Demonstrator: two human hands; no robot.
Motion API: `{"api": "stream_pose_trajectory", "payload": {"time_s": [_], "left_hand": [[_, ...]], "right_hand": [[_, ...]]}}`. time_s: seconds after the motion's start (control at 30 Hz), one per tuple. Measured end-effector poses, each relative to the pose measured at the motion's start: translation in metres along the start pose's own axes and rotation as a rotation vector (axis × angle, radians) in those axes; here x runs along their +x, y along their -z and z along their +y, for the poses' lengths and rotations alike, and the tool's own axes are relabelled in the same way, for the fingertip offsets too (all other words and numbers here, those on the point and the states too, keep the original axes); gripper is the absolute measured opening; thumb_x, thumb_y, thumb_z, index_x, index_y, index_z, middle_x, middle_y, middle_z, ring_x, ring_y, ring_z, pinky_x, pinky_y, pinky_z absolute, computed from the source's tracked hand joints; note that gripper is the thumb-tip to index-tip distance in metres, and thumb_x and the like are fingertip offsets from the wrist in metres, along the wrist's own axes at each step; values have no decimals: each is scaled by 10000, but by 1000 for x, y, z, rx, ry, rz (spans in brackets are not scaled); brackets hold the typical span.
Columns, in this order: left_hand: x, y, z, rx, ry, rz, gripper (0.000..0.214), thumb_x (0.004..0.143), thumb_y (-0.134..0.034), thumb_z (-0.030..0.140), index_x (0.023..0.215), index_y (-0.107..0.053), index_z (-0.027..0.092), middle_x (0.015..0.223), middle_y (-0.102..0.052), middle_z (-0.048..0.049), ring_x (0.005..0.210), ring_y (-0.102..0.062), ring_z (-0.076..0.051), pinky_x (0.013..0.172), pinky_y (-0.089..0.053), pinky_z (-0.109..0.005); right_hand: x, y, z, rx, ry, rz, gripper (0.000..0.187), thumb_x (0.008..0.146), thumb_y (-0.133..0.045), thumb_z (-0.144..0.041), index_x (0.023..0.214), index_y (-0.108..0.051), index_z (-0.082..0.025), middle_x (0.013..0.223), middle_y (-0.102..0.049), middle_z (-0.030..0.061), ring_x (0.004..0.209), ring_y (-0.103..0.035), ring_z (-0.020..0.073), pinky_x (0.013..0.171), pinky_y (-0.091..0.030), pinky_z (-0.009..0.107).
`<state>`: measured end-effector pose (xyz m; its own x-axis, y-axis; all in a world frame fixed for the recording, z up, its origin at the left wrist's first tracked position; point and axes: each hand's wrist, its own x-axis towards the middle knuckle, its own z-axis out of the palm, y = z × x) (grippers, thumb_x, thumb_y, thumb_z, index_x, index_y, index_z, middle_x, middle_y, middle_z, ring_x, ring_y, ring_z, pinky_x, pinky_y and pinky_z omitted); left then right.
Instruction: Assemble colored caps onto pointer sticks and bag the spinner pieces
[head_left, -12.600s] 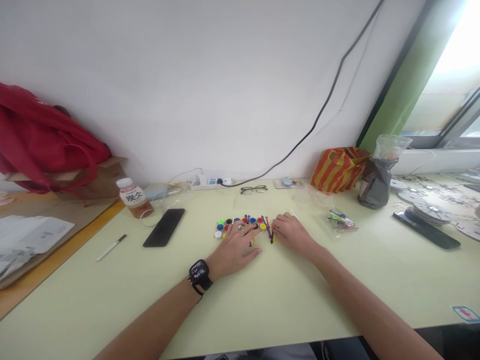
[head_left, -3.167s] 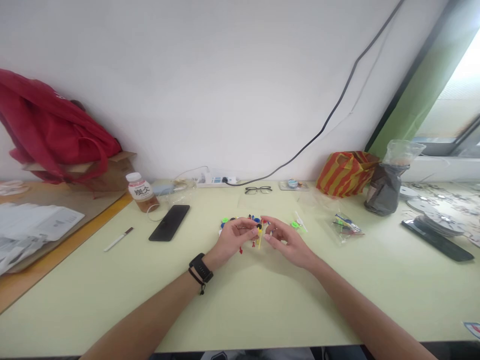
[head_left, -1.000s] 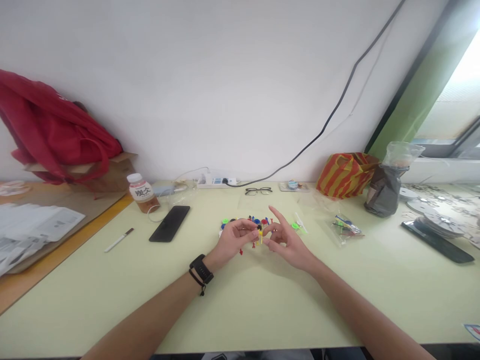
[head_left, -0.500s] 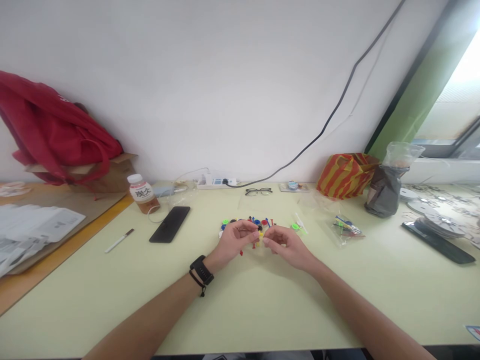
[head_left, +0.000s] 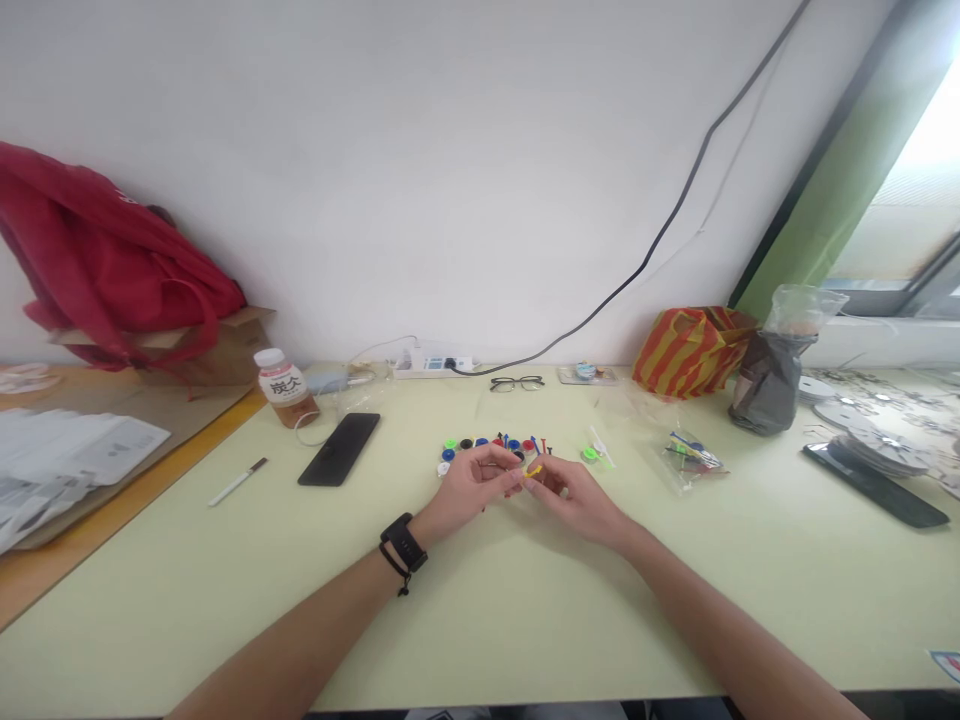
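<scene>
1. The left hand (head_left: 476,483) and right hand (head_left: 581,500) sit closer than 0.5 s ago.
2. Between them, the right pinches a yellow piece (head_left: 534,471); cannot tell what the left's narrow pinch holds.
3. Coloured discs (head_left: 448,455) lie beyond.

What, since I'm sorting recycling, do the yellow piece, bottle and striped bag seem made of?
Yellow piece: probably plastic, given its bright, even colour; too small to judge finish. Bottle: likely clear, smooth plastic, as brown contents show through. Striped bag: perhaps thin, satiny plastic, judging by its crumpled folds; fabric is possible.
</scene>
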<state>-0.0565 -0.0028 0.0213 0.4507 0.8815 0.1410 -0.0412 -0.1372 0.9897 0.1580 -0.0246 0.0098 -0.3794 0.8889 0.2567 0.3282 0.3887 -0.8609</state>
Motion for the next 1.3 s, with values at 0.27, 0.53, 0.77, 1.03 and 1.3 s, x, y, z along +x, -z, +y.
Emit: {"api": "stream_pose_trajectory", "payload": {"time_s": [0.27, 0.53, 0.77, 1.03, 1.3], "left_hand": [[1, 1, -10, 206, -104, -31, 365, 939, -731, 441, 1211, -730, 197, 1074, -766, -120, 910, -726, -257, 813, -595, -392], [-4, 7, -15, 819, -409, -77, 467, 975, -675, 358, 1431, -613, 280, 1494, -579, -93, 1437, -400, -360, 1197, -358, -573], [-6, 9, -17, 1013, -315, -177, 575, 982, -643, 459, 1501, -543, 232, 1589, -474, -125, 1527, -244, -430, 1201, -324, -658], [-8, 4, -9, 984, -394, -214, 443, 961, -692, 391, 1381, -629, 262, 1422, -630, -80, 1433, -393, -386, 1190, -361, -607], [-6, 0, -11, 861, -526, -188, 300, 945, -702, 252, 1244, -691, 269, 1161, -713, -64, 1218, -556, -292, 1180, -385, -523]], "right_hand": [[1, 4, 3, -64, 40, 52, 361, 1041, -467, -515, 833, -542, -229, 732, -556, 0, 657, -491, 165, 597, -391, 291], [4, 41, 22, -651, -5, 387, 289, 1001, -443, -273, 720, -390, -235, 771, -533, 30, 764, -519, 207, 714, -375, 337], [4, 52, 45, -1095, -280, 205, 215, 921, -572, -224, 710, -536, -205, 903, -628, 109, 925, -557, 265, 745, -374, 359], [5, 46, 39, -923, -11, 145, 91, 973, -571, -204, 984, -660, -217, 992, -662, 79, 978, -573, 256, 862, -424, 369], [4, 33, 35, -870, 70, 8, 151, 979, -564, -147, 959, -694, -221, 952, -672, 67, 945, -579, 245, 822, -421, 358]]}}
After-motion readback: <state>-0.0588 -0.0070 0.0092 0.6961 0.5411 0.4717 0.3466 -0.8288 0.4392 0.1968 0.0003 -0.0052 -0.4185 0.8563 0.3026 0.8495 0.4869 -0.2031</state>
